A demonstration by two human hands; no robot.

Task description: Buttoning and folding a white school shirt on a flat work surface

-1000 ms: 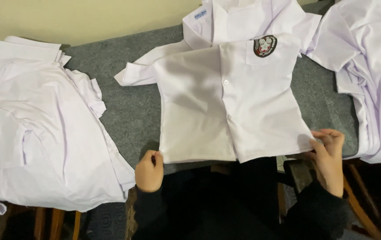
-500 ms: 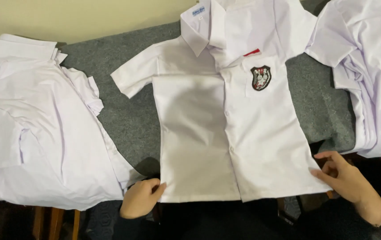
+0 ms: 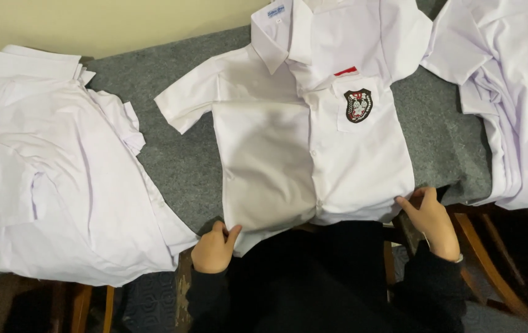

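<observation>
1. Head view, centre of the frame: a white short-sleeved shirt (image 3: 313, 154) lies front up on the grey-covered bench (image 3: 178, 160). Its collar is at the top edge of the frame and its hem at the lower middle, at the bench's near edge.
2. The shirt is buttoned down its middle. A dark shield-shaped badge (image 3: 358, 105) sits on the chest pocket, right of centre, with a small red strip just above it.
3. One sleeve is spread out toward the upper left of the shirt; the other is folded at the upper right, near the top of the frame.
4. The left hand (image 3: 213, 248), at the lower middle-left, is closed on the shirt's lower left hem corner, pinching the cloth between thumb and fingers.
5. The right hand (image 3: 430, 219), at the lower right of centre, has its fingers curled onto the shirt's lower right hem corner, gripping the edge there.
6. Both forearms wear dark sleeves, and dark clothing fills the bottom middle of the frame.
7. At the left of the frame a stack of white shirts (image 3: 67, 179) lies on the bench, apart from the centre shirt.
8. At the right edge a loose pile of white shirts (image 3: 510, 105) lies beside the centre shirt.
9. Brown wooden chair legs (image 3: 486, 246) show at the lower right, below the bench edge.
</observation>
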